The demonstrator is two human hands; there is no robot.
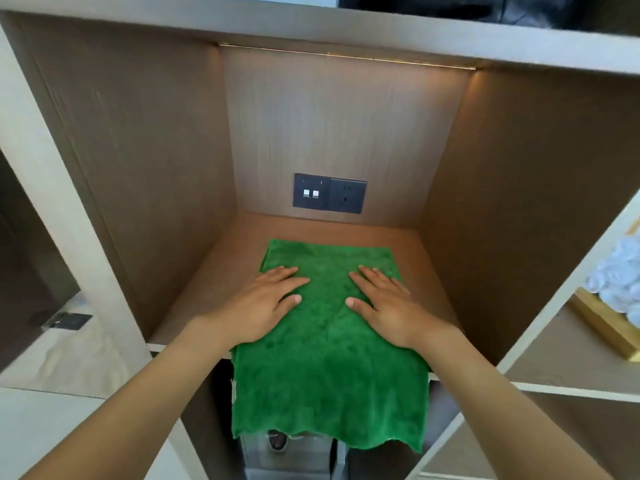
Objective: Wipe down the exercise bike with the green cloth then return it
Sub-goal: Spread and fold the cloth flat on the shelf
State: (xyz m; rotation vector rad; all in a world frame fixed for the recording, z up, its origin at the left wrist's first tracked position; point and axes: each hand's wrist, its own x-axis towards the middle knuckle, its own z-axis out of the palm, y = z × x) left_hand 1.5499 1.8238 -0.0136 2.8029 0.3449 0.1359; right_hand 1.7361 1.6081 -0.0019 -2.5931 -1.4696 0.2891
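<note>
At the far left, beyond the pale upright of the shelving unit (45,188), a small dark metal fitting (64,320) lies on a light surface in the neighbouring space. Moving right, the brown wooden cubby (145,161) opens up, lit by a thin light strip (346,57) along its top back edge. On its back wall sits a dark socket plate (329,193) with two small white squares on its left half.

On the cubby's shelf (194,306) lies the green cloth (325,341), spread flat, its far part on the wood and its near part hanging over the front edge. The left hand (263,303) rests palm down on the cloth's left side, fingers straight and close together, thumb out toward the middle. Just right of it, with a gap of green between the two, the right hand (384,303) presses flat on the cloth's right side in the same way, fingers straight, thumb pointing inward.

Farther right, past the slanted white divider (554,306), another compartment holds a gold-coloured box (609,327) with something pale blue and white (620,275) above it.
</note>
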